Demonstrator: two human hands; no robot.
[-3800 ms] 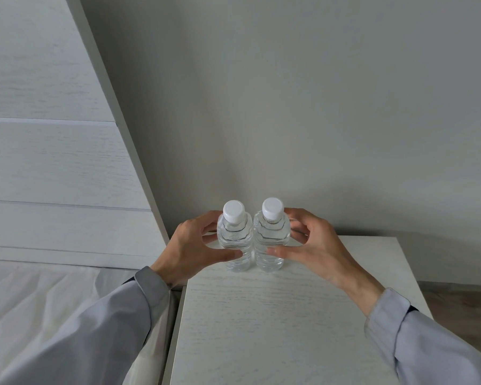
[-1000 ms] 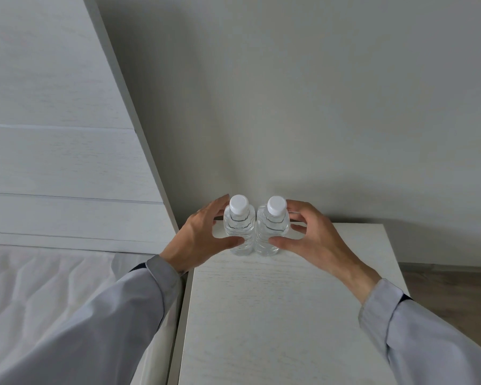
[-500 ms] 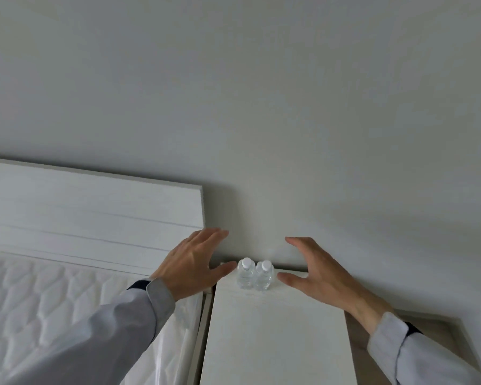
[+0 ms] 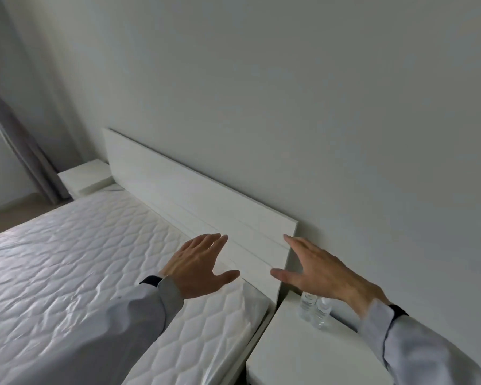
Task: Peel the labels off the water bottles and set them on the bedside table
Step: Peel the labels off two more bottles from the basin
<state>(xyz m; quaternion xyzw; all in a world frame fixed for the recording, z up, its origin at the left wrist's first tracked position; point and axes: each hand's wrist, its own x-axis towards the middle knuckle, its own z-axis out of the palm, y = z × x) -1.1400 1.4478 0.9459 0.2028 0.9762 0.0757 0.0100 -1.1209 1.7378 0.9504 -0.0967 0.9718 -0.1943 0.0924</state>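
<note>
Two clear plastic water bottles (image 4: 315, 309) stand upright, touching, on the white bedside table (image 4: 303, 354). Above, the left hand (image 4: 199, 265) and right hand (image 4: 324, 273) hover, each grip wide and empty.

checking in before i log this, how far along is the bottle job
Done, by the look of it: both clear plastic water bottles stand upright side by side on the white wooden bedside table, near the wall, with no label showing on either. In hand: nothing; the left hand and right hand are open and empty, above the bed. Left: nothing visible.
</note>
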